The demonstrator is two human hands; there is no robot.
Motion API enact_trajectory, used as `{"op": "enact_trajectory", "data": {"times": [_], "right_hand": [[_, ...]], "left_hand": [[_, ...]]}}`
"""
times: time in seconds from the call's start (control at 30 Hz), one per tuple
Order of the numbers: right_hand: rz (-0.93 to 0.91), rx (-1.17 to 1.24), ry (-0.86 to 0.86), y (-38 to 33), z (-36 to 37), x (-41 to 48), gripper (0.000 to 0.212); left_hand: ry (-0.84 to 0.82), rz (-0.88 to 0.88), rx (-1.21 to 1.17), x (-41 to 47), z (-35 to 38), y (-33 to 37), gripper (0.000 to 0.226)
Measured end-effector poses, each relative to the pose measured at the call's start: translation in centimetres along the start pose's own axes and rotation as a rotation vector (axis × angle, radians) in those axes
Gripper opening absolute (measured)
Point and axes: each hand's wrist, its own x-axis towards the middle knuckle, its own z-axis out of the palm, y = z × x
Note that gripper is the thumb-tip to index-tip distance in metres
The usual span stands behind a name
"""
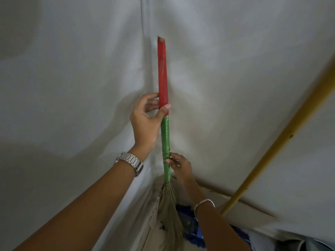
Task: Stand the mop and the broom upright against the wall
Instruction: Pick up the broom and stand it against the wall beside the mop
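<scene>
From your head camera, you are looking down into a room corner where two pale walls (235, 78) meet, and the broom (164, 87) stands almost upright right in that corner, red sleeve above, green sleeve below, its grass bristles (169, 214) fanning down toward the floor. Your left hand (146, 122) is loosely curled around the handle where red meets green, thumb pressed across the front and fingers only half closed behind it. Your right hand (180, 166) pinches the lower green part with its fingertips, a light hold, not a full fist. The mop (282, 134) already leans against the right-hand wall on its yellow pole, steeply tilted; its blue head (190, 220) seems to sit low behind your right forearm, though that part is dark and partly hidden. The risk from here, as I judge it, is the release: the soft bristles give a poor footing, so if you let go before the handle top rests in the corner, the broom may slide sideways, fall, or knock the mop pole down with it. The green sleeve carries small dark printed marks, but nothing there is legible, and no brand or label can be read anywhere.
</scene>
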Motion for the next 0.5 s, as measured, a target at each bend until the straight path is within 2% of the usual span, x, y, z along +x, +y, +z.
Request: {"op": "enact_trajectory", "data": {"times": [0.23, 0.5], "right_hand": [[0.047, 0.057, -0.018, 1.3, 2.8, 0.2, 0.031], [0.039, 0.037, -0.015, 1.3, 3.2, 0.0, 0.034]], "left_hand": [[0.113, 0.084, 0.102, 0.2, -0.5, -3.9, 0.038], [0.186, 0.172, 0.177, -0.7, -0.3, -3.4, 0.041]]}}
